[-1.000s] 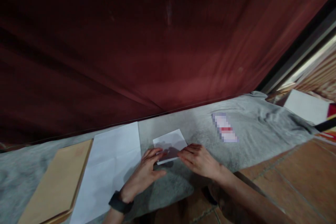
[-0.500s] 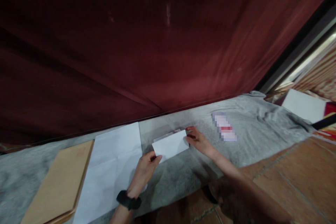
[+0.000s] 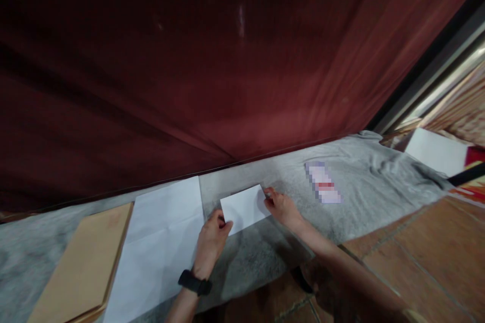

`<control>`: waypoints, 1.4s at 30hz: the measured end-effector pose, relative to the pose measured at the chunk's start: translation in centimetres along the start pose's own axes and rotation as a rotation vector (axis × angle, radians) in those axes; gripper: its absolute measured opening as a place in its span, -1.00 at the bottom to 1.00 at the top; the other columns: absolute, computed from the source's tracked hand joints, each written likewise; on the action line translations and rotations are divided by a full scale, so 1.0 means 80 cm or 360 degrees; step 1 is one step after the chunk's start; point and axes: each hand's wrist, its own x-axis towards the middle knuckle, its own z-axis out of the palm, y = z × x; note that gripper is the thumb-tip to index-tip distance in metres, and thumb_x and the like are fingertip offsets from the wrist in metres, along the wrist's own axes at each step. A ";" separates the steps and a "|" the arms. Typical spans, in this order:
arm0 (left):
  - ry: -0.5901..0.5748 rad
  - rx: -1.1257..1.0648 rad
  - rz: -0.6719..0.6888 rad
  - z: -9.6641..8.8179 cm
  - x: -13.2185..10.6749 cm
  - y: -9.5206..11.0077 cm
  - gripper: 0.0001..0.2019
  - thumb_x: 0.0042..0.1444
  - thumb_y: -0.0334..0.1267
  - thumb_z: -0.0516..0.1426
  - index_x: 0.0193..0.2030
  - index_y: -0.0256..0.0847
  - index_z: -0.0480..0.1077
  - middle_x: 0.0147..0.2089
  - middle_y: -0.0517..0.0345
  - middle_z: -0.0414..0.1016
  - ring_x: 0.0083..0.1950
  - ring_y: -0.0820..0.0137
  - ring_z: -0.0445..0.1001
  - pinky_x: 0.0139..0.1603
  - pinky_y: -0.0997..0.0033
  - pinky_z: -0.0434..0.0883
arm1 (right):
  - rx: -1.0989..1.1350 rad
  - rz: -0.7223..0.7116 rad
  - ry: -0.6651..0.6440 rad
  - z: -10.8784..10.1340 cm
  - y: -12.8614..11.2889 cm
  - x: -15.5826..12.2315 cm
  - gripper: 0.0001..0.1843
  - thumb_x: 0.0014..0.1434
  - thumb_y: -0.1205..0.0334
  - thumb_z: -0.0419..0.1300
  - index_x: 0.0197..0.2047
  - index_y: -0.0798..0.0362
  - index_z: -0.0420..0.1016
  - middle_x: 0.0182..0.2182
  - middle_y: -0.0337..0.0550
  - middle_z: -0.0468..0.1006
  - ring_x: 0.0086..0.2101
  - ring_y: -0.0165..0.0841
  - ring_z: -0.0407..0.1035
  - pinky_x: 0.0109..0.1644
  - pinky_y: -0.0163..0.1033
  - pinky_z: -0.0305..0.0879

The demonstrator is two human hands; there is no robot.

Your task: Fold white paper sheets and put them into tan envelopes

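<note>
A small white folded sheet of paper is held between my two hands, just over the grey cloth. My left hand, with a black band on its wrist, pinches the paper's left end, thumb on top. At the right end, my right hand grips the short edge with curled fingers. To the left of my left hand lie large white sheets with a crease across them. Right of my right hand rests a pale strip, blurred out apart from a red mark.
A stack of brown envelopes lies at the far left of the cloth. Behind the cloth hangs a dark red curtain. A white box-like object stands at the right, above the tiled floor.
The paper's two layers, offset at the upper edge before, now line up. My right hand has shifted slightly down along the right end; my left hand has moved very little.
</note>
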 end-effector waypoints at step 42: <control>0.0280 0.0084 0.0012 -0.011 0.024 0.010 -0.48 0.18 -0.29 0.13 0.30 -0.22 0.22 -0.38 0.25 0.51 -0.34 0.35 0.51 -0.26 0.37 0.34 | 0.1294 0.0031 -0.0101 0.015 0.007 0.050 -0.91 0.08 0.31 0.16 -0.46 0.06 0.40 -0.67 -0.40 0.29 -0.61 -0.47 0.22 -0.49 -0.38 0.09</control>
